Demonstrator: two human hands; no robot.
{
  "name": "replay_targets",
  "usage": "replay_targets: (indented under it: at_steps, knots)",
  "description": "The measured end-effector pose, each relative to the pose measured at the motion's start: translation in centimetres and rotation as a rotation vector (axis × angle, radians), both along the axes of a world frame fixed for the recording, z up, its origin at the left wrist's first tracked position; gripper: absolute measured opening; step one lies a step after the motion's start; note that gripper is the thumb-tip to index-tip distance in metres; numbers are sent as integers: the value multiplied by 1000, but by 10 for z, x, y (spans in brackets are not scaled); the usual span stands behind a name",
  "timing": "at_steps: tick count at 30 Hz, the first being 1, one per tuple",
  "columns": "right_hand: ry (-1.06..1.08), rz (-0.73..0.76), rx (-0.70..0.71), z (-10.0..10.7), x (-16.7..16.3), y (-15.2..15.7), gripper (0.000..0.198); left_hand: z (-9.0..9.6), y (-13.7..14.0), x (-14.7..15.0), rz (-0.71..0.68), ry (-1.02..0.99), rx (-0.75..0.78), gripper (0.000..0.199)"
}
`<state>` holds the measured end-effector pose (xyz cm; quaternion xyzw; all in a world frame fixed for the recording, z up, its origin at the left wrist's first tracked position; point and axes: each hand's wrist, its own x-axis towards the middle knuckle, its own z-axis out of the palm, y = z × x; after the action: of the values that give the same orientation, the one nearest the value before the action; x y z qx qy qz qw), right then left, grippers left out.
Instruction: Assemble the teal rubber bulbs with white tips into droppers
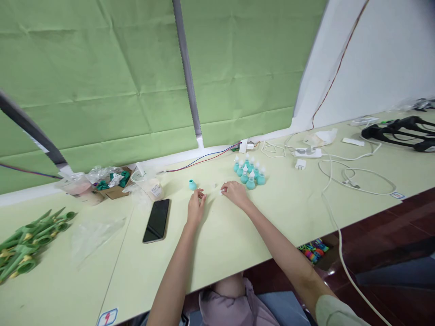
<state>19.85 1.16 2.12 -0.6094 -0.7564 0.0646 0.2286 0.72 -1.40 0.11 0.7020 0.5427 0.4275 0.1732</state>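
My left hand rests near the table surface, its fingers slightly curled and apart, with nothing visible in them. Just beyond it stands a small teal bottle with an open neck and no tip. My right hand pinches a small white piece low over the table; the fingers partly cover it. Between the hands and a little farther back lies a small translucent piece, too faint to identify. Behind my right hand, several teal bottles with pointed clear tips stand upright in a cluster.
A black phone lies left of my left arm. Farther left are a plastic cup, a cardboard box, a clear bag and green artificial stems. A power strip and white cables lie right.
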Motion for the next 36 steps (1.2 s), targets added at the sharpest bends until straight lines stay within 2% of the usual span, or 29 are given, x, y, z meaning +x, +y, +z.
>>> replay_targets:
  at_steps: [2, 4, 6, 8, 10, 14, 18, 22, 32, 36]
  knots:
    - [7, -42, -63, 1, 2, 5, 12, 0, 0, 0, -9, 13, 0, 25]
    - [55, -66, -101, 4, 6, 9, 19, -1, 1, 0, -17, 17, 2, 25]
    - [136, -96, -64, 6, 11, 13, 25, -2, 2, -1, -15, 12, 6, 25]
    - [187, -140, 21, 8, 15, 18, 24, -2, 2, -1, -14, 8, 5, 25]
    - [149, -167, 67, 7, 17, 26, 22, -2, 3, -2, -14, 8, -1, 24]
    - [-3, -170, -14, -5, 13, 44, 22, -2, 3, -3, -9, 6, 0, 23]
    - [-10, -176, -41, -16, 10, 52, 15, -2, 4, -3, 3, -3, 6, 22]
    - [-8, -187, -26, -18, 14, 49, 16, -3, 5, -3, 2, -4, 3, 22]
    - [-144, 5, -23, 1, 14, 51, 33, -1, 3, -3, 11, -4, 5, 23]
    - [-201, 8, -35, 1, 16, 49, 26, -1, 3, -3, 10, -1, 17, 22]
